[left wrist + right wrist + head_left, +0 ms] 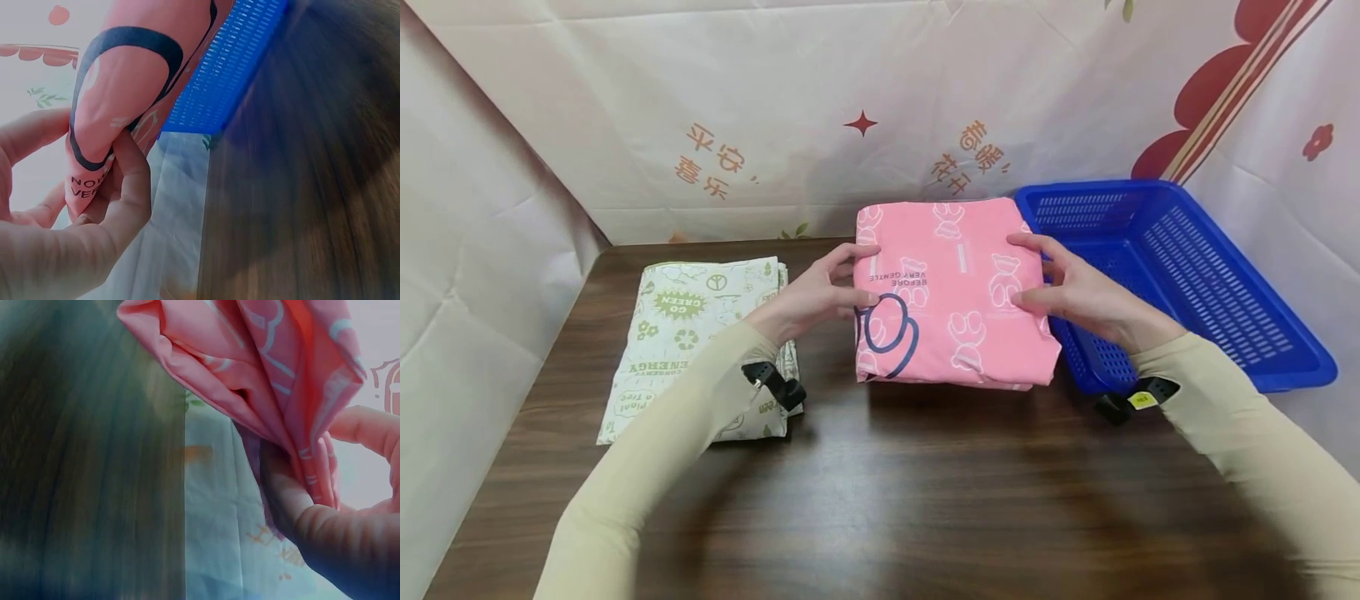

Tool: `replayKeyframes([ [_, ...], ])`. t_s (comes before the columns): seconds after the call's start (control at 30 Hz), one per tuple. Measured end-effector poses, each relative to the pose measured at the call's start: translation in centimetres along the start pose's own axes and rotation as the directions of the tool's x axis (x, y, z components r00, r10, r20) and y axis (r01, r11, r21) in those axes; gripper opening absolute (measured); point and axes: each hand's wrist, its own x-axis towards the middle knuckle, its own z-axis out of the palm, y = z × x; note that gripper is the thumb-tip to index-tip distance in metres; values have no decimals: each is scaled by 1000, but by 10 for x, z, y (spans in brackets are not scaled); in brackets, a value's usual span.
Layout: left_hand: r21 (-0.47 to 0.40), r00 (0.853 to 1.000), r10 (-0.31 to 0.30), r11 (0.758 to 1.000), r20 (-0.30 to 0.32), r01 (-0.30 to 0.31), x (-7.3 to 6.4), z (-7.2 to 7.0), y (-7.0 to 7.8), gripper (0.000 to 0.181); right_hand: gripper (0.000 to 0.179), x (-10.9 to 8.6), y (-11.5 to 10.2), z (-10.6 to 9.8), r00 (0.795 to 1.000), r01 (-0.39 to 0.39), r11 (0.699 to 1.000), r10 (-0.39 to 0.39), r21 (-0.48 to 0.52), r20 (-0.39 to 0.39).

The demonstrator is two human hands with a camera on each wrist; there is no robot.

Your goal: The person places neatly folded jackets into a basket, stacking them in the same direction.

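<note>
Pink cloth (pixel 955 292), edges gripped, is beside blue basket (pixel 1221 287), apart from green-printed cloth (pixel 688 321).

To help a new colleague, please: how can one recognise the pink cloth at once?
On the brown table, find the blue basket. Left of it, the left hand and right hand hold the pink cloth. Its dark loop distinguishes it from the green-printed cloth.
</note>
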Motion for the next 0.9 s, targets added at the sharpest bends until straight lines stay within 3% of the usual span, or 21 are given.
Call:
replayKeyframes([
  [0.3, 40, 999, 31, 999, -9, -30, 23, 18, 7, 64, 78, -2, 5, -23, 998, 4, 1000, -3, 13, -58],
  [0.53, -25, 999, 37, 999, -10, -37, 41, 37, 6, 64, 75, -9, 7, -42, 995, -8, 1000, 9, 12, -98],
  [0.9, -37, 998, 42, 998, -52, -44, 65, 72, 13, 62, 74, -25, 16, -75, 990, -41, 999, 43, 17, -135],
])
